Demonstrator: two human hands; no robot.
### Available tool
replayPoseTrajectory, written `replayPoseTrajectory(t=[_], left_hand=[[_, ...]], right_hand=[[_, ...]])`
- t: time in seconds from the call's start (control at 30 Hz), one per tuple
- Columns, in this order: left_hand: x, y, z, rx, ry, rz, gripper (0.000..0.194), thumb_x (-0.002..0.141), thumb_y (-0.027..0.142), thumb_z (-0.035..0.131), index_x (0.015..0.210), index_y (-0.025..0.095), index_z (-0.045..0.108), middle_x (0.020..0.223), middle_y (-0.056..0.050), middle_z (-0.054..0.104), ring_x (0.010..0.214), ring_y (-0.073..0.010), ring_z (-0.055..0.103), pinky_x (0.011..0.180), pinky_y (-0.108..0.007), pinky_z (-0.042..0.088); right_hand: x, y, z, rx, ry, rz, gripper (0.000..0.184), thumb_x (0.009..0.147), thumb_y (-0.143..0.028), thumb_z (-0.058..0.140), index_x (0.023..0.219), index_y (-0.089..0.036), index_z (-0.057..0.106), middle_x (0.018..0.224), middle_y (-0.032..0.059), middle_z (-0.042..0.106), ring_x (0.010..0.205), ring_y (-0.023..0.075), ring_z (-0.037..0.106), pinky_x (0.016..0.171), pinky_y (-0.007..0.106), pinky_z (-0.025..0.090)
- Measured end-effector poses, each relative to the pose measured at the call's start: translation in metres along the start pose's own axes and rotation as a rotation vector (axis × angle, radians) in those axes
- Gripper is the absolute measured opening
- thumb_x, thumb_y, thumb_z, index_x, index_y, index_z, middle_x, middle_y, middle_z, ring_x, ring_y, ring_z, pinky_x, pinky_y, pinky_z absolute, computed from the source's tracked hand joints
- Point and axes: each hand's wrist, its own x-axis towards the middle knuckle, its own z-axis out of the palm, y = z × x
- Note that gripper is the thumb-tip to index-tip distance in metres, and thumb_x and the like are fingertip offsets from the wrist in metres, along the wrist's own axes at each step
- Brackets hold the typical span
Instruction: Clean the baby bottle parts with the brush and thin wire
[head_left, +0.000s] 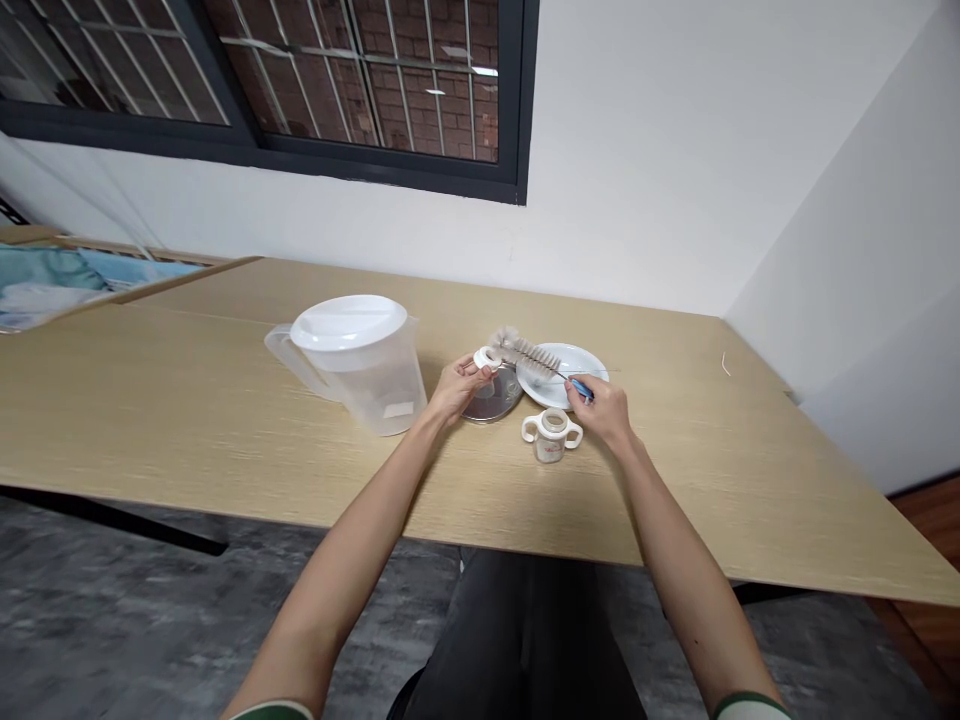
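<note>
My left hand (460,388) is closed around a small white bottle collar (487,358), a ring with an opening in its middle. In my right hand (602,408) is a bottle brush (534,356), gripped by its blue handle, with the white bristle head pointing left and its tip beside the collar. Whether the bristles touch the collar I cannot tell. Just below the brush a small baby bottle (551,437) with two white side handles stands upright on the table, its mouth uncovered. Behind the brush lies a white plate (581,358). A round dark metallic dish (495,403) sits under my left hand.
A translucent lidded pitcher (375,378) stands left of my left hand. A thin white curved piece (725,364) lies on the right of the wooden table (225,420). Wall and window (360,80) are behind; a bin with bluish cloth or bags (67,275) is far left.
</note>
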Motion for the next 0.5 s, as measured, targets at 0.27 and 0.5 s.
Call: replayPoseTrajectory(t=[0.27, 0.5], left_hand=[[-0.0004, -0.0017, -0.0026, 0.054, -0.011, 0.000, 0.062, 0.057, 0.047, 0.093, 0.106, 0.015, 0.074, 0.100, -0.011, 0.076, 0.076, -0.0157, 0.066, 0.071, -0.025, 0.049], [-0.0023, 0.0005, -0.0012, 0.051, 0.000, 0.002, 0.062, 0.057, 0.048, 0.092, 0.107, 0.016, 0.075, 0.097, -0.008, 0.076, 0.073, -0.0135, 0.063, 0.069, -0.024, 0.048]], right_hand=[[0.0012, 0.0011, -0.0016, 0.034, 0.050, 0.020, 0.036, 0.094, -0.045, 0.051, 0.101, -0.021, 0.077, 0.095, 0.0057, 0.079, 0.076, 0.0187, 0.071, 0.069, 0.028, 0.049], [0.0008, 0.0038, 0.0005, -0.018, 0.038, -0.002, 0.034, 0.095, -0.043, 0.051, 0.103, -0.021, 0.077, 0.100, 0.0066, 0.079, 0.087, 0.0209, 0.073, 0.075, 0.029, 0.050]])
